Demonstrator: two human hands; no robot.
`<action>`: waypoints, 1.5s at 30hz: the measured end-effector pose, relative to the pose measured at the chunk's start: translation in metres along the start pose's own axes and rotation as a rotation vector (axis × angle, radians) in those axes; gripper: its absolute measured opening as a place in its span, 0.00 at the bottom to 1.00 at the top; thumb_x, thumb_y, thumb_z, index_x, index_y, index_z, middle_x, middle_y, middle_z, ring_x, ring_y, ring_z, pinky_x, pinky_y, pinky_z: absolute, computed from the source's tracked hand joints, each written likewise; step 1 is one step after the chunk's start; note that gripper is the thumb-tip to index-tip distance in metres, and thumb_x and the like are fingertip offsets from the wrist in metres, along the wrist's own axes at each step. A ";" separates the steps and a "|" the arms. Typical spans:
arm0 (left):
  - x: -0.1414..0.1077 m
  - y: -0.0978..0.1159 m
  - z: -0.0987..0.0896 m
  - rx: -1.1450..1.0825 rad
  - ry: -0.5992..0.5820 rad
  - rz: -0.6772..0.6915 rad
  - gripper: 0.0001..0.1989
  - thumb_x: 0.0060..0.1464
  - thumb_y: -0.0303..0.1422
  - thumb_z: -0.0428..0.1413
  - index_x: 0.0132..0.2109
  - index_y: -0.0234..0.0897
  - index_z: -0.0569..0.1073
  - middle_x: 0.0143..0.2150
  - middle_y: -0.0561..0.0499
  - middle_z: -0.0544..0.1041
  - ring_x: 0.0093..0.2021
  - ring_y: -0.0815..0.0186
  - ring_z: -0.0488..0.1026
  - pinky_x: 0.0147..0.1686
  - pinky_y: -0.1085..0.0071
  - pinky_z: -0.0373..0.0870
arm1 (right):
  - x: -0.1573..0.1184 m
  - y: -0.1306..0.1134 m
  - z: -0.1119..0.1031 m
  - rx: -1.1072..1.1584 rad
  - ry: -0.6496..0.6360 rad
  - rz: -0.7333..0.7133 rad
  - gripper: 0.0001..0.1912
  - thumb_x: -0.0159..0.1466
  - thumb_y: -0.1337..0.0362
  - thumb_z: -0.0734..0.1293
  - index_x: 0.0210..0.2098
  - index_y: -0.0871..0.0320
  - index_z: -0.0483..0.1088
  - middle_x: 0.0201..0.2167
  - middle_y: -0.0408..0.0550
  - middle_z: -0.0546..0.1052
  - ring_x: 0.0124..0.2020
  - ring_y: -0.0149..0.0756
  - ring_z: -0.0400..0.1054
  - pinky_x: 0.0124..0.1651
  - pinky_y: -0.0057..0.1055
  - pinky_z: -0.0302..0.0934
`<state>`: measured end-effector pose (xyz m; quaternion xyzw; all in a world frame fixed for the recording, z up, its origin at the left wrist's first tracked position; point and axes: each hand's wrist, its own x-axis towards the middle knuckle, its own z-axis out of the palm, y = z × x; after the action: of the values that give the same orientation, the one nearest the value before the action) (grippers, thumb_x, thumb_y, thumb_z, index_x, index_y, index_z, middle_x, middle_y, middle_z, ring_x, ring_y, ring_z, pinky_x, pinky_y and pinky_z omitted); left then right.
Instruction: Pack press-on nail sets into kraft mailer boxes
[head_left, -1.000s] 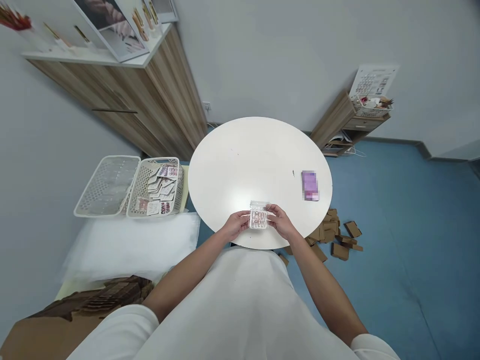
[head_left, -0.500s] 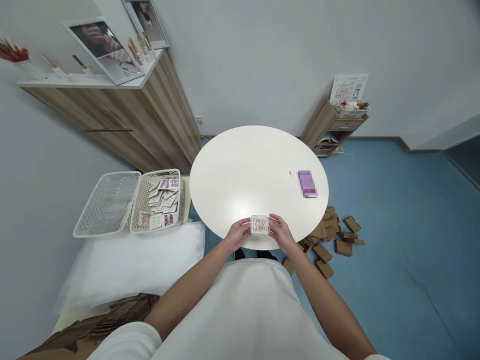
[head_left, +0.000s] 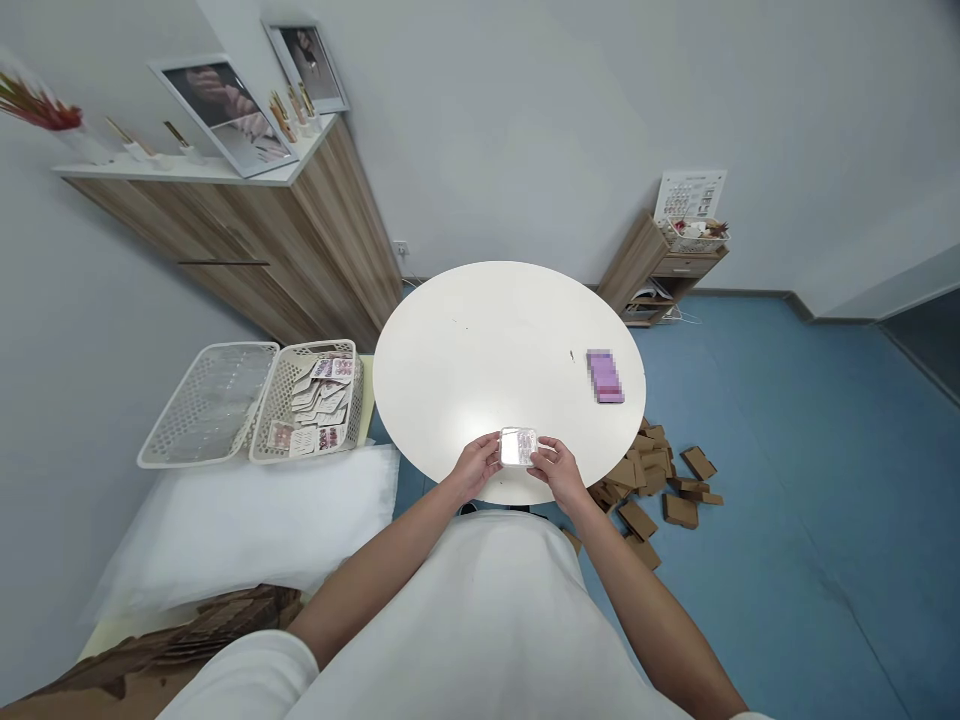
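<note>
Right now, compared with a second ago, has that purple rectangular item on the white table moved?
No. Judged against the white oval table, the purple rectangular item keeps its place near the right edge; the camera view shifted.

Poster [head_left: 691,192]: print too small to read
Cards [head_left: 319,402]: printed lines, none legible
Purple item [head_left: 604,376]: pixelated, unreadable

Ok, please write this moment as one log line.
left hand: holds clear case | right hand: holds clear case | below: white table
</note>
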<state>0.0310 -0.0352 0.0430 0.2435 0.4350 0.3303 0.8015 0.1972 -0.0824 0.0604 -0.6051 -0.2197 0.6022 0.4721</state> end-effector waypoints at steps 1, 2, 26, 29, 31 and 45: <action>0.001 0.001 0.003 0.049 0.007 -0.005 0.16 0.49 0.37 0.56 0.46 0.38 0.71 0.41 0.46 0.74 0.35 0.69 0.72 0.36 0.72 0.67 | 0.002 -0.003 -0.002 -0.009 0.004 -0.013 0.21 0.47 0.62 0.70 0.39 0.55 0.62 0.34 0.45 0.72 0.34 0.32 0.69 0.39 0.33 0.69; 0.001 0.002 0.005 0.105 0.011 -0.013 0.18 0.48 0.39 0.56 0.47 0.39 0.70 0.41 0.46 0.74 0.37 0.69 0.72 0.36 0.72 0.66 | 0.005 -0.005 -0.005 -0.016 0.007 -0.024 0.21 0.47 0.62 0.71 0.39 0.55 0.62 0.35 0.45 0.72 0.35 0.33 0.69 0.39 0.34 0.69; 0.026 -0.010 0.028 0.623 0.014 0.077 0.15 0.46 0.43 0.55 0.34 0.34 0.70 0.27 0.50 0.73 0.30 0.65 0.72 0.32 0.71 0.64 | 0.052 -0.043 -0.062 -0.273 -0.248 0.136 0.20 0.46 0.65 0.71 0.36 0.55 0.61 0.30 0.42 0.69 0.27 0.28 0.67 0.33 0.31 0.66; 0.027 -0.010 0.029 0.659 0.014 0.080 0.15 0.46 0.43 0.54 0.33 0.34 0.69 0.29 0.50 0.72 0.29 0.68 0.70 0.30 0.73 0.63 | 0.056 -0.043 -0.063 -0.306 -0.257 0.132 0.20 0.46 0.66 0.70 0.36 0.55 0.60 0.29 0.41 0.68 0.27 0.27 0.66 0.32 0.31 0.66; 0.027 -0.011 0.029 0.699 0.008 0.085 0.15 0.47 0.43 0.53 0.33 0.34 0.69 0.30 0.50 0.72 0.28 0.69 0.68 0.28 0.74 0.62 | 0.058 -0.041 -0.063 -0.330 -0.252 0.132 0.20 0.46 0.66 0.70 0.36 0.55 0.60 0.28 0.40 0.68 0.26 0.27 0.66 0.31 0.30 0.65; 0.027 -0.011 0.039 0.881 0.133 0.258 0.31 0.47 0.43 0.55 0.57 0.39 0.58 0.46 0.45 0.70 0.38 0.67 0.70 0.39 0.68 0.66 | 0.067 -0.045 -0.070 -0.284 -0.253 0.097 0.21 0.46 0.65 0.70 0.37 0.54 0.58 0.30 0.41 0.69 0.30 0.31 0.68 0.35 0.32 0.66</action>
<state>0.0792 -0.0264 0.0407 0.5912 0.5507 0.2258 0.5442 0.2878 -0.0276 0.0510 -0.5951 -0.3305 0.6585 0.3210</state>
